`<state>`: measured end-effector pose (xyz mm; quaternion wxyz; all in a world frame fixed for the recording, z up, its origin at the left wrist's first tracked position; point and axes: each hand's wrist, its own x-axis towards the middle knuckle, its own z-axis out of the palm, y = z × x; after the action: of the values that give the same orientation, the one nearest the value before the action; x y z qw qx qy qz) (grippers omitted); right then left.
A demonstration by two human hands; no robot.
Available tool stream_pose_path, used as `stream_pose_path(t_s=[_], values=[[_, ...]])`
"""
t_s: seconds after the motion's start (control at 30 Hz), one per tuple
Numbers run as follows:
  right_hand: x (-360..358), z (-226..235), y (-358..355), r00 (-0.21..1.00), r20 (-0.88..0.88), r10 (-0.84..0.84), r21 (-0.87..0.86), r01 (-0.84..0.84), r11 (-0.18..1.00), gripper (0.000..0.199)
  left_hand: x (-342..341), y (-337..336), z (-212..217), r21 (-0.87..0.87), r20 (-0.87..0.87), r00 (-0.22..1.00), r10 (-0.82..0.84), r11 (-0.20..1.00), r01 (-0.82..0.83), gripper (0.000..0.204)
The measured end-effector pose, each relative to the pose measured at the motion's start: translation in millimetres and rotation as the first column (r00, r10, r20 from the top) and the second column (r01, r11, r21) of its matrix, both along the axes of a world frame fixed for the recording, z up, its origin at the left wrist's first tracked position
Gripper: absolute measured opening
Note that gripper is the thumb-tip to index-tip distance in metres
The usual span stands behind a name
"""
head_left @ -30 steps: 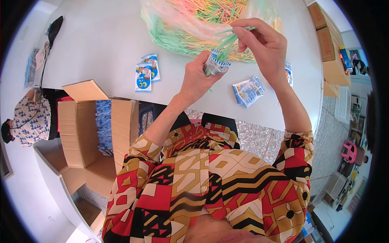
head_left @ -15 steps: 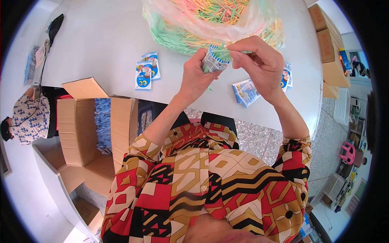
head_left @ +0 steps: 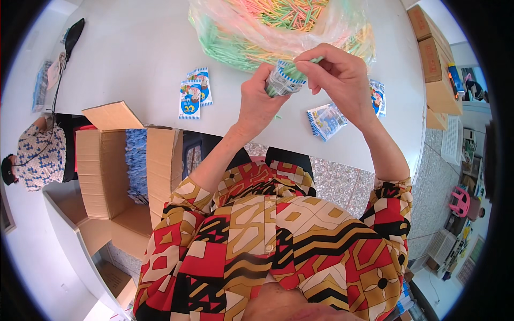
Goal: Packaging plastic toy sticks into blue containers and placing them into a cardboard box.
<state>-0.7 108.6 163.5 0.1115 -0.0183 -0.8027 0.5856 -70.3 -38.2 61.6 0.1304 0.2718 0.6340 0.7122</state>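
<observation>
My left hand (head_left: 254,104) is closed round a small clear packet (head_left: 284,85) with blue-and-white striped edging. Green sticks fill it and show through its film and at its mouth. Between the thumb and fingers of my right hand (head_left: 342,77) is a green stick (head_left: 317,60), pinched right at the packet's opening. How far it reaches inside is hidden. Just beyond both hands lies a big clear plastic bag (head_left: 342,37), heaped with green, pink and yellow sticks. A little green bit (head_left: 277,116) is on the table below the packet.
Printed packets (head_left: 190,101) lie left of my hands. More packets (head_left: 326,122) rest under my right wrist, and others (head_left: 379,96) beyond it. An open cardboard box (head_left: 110,171) with blue packs stands left. Stacked cartons (head_left: 436,59) are at right; another person (head_left: 43,155) is far left.
My right hand has shifted slightly up, and the green stick in it now points up at a slant instead of lying level. The packet stays in my left hand.
</observation>
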Motion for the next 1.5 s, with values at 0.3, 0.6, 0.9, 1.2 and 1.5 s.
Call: stream_pose_path(t_s=[0.3, 0.6, 0.9, 1.2, 1.5], values=[[-11, -6, -3, 0.964, -0.159, 0.212, 0.365, -0.142, 0.920, 0.017, 2, -5, 4, -0.015, -0.047, 0.999, -0.011, 1.000, 0.010, 0.033], [-16, -22, 17, 0.986, 0.026, 0.166, -0.076, -0.164, 0.983, 0.031, -4, -28, 23, 0.131, 0.217, 0.909, -0.355, 0.934, 0.333, 0.044], [-15, -42, -2, 0.922, -0.209, 0.327, 0.028, -0.328, 0.944, 0.015, -15, -45, 21, 0.221, 0.313, 0.664, -0.679, 0.732, 0.645, 0.061], [-10, -63, -23, 0.992, -0.128, -0.019, 0.145, 0.038, 0.989, 0.010, -20, -66, 5, -0.048, -0.022, 0.970, -0.240, 0.970, 0.239, 0.063], [-13, -78, -25, 0.999, -0.032, -0.043, 0.093, 0.046, 0.995, 0.007, -16, -69, -8, -0.244, -0.174, 0.983, 0.064, 0.964, -0.106, 0.023]])
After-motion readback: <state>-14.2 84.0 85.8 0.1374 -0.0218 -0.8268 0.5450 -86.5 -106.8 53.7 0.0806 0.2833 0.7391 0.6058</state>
